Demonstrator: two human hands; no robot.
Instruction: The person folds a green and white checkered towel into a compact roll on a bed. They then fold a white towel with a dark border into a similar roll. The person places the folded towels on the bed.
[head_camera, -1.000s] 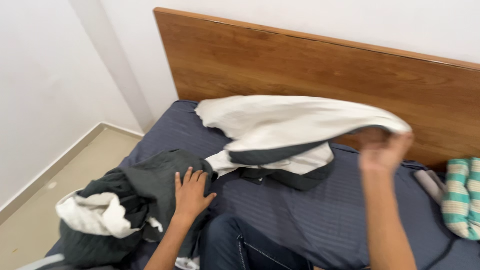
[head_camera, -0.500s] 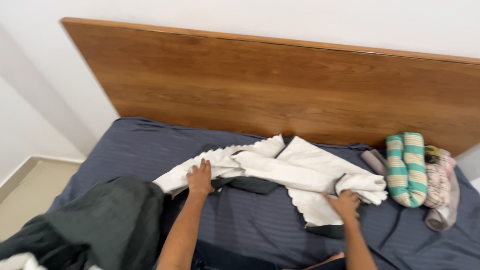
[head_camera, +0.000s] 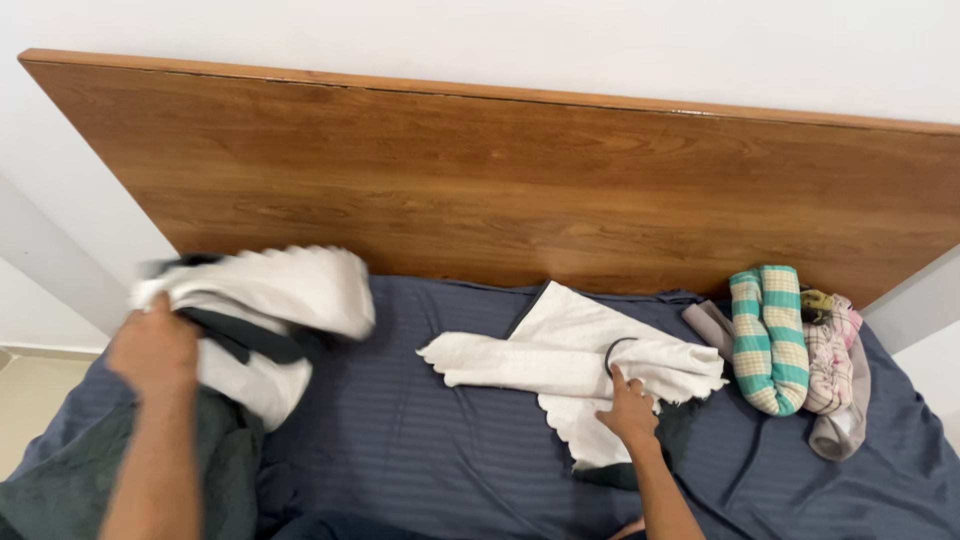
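Observation:
My left hand is raised at the left and grips a white cloth with dark trim, which hangs blurred above a dark green garment. My right hand rests on a second white cloth with a scalloped edge and dark trim, which lies flat in the middle of the blue striped bed sheet. Its fingers press on the cloth near a dark curved edge.
A wooden headboard runs across the back. At the right lie a rolled teal-and-white checked cloth, a pink checked cloth and grey fabric. White walls and a strip of beige floor border the bed at the left.
My left hand has lifted one white cloth up and away to the left, off the one under my right hand. The view has shifted left; my right hand stays on the remaining cloth.

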